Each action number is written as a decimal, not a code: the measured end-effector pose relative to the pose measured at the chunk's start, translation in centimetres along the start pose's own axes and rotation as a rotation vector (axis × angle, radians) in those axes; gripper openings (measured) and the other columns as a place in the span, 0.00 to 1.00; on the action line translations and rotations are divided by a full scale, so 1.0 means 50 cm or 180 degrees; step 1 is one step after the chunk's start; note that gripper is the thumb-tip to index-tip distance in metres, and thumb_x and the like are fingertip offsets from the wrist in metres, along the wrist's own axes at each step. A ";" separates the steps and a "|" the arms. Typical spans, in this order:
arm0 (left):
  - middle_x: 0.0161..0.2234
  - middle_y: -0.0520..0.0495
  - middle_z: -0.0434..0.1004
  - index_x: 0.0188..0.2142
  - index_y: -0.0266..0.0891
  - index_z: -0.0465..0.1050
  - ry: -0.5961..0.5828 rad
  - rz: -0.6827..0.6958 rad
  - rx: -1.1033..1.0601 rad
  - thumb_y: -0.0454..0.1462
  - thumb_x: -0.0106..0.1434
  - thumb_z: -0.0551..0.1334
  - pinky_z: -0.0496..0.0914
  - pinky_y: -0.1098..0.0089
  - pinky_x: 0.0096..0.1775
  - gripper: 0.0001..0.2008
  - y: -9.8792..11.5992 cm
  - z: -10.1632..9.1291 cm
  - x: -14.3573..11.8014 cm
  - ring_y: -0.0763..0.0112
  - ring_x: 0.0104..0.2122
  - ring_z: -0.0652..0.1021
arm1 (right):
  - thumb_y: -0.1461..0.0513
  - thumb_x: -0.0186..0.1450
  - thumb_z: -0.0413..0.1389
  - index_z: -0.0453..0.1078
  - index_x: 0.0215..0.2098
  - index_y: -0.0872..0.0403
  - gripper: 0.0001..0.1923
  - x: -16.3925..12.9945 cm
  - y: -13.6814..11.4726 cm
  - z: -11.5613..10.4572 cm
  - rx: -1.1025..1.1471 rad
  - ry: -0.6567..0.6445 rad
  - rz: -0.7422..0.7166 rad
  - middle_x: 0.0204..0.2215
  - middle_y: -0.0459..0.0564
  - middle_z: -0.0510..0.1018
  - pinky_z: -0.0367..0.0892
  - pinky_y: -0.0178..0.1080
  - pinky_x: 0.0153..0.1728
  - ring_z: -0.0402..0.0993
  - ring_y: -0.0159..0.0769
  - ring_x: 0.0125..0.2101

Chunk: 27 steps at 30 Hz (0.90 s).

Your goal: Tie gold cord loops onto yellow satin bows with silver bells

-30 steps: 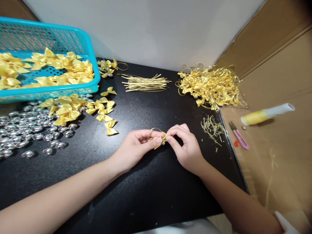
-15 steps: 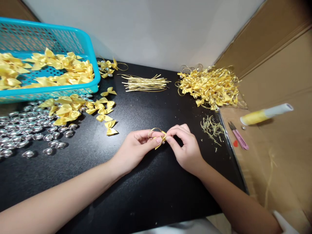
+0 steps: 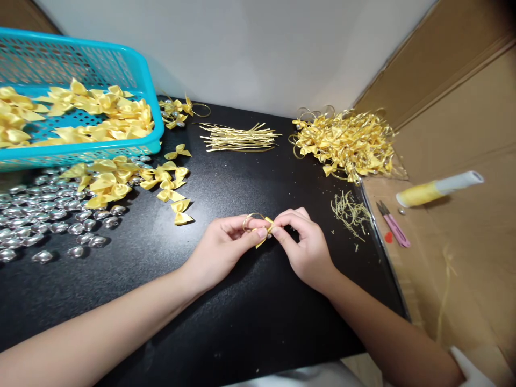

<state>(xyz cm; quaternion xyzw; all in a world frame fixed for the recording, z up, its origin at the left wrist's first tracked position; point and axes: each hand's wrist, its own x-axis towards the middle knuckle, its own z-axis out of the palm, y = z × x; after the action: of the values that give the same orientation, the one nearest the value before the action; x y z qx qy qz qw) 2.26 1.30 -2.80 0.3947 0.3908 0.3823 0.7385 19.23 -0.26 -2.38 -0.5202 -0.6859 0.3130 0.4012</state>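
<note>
Between my two hands is a yellow ribbon bow (image 3: 260, 243) with a gold cord loop (image 3: 253, 215) standing up from it and a small silver bell or bead at its middle. My left hand (image 3: 226, 242) pinches the bow between thumb and forefinger. From the other side, my right hand (image 3: 304, 244) has thumb and fingertips closed on the bow's right end. The fingers cover most of the knot, so its details are hidden. Loose yellow bows (image 3: 181, 211) lie on the black table (image 3: 242, 312) to the left of my hands.
A blue basket (image 3: 155, 123) of yellow bows stands back left, with silver beads (image 3: 58, 227) before it. Gold cords (image 3: 242, 138) lie at the back. Looped bows (image 3: 346, 142) are heaped right, above cord scraps (image 3: 350, 215). Pink-handled snips (image 3: 395, 228) and a tube (image 3: 439, 189) rest on cardboard.
Both hands stay almost in place, still pinching the bow. The view has shifted very slightly; nothing has been let go or picked up.
</note>
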 end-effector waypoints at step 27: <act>0.30 0.51 0.79 0.37 0.40 0.82 0.0409 -0.0025 -0.0145 0.38 0.53 0.73 0.68 0.74 0.35 0.11 -0.003 0.005 -0.003 0.76 0.29 0.74 | 0.66 0.62 0.59 0.74 0.34 0.51 0.04 0.008 -0.008 -0.027 -0.0550 0.0645 -0.0568 0.32 0.47 0.76 0.65 0.44 0.40 0.70 0.37 0.35</act>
<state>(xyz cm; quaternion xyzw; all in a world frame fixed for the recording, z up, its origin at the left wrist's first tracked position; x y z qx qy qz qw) 2.43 1.02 -2.81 0.3510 0.4301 0.4128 0.7221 20.15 0.04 -1.31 -0.5186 -0.7098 0.1619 0.4483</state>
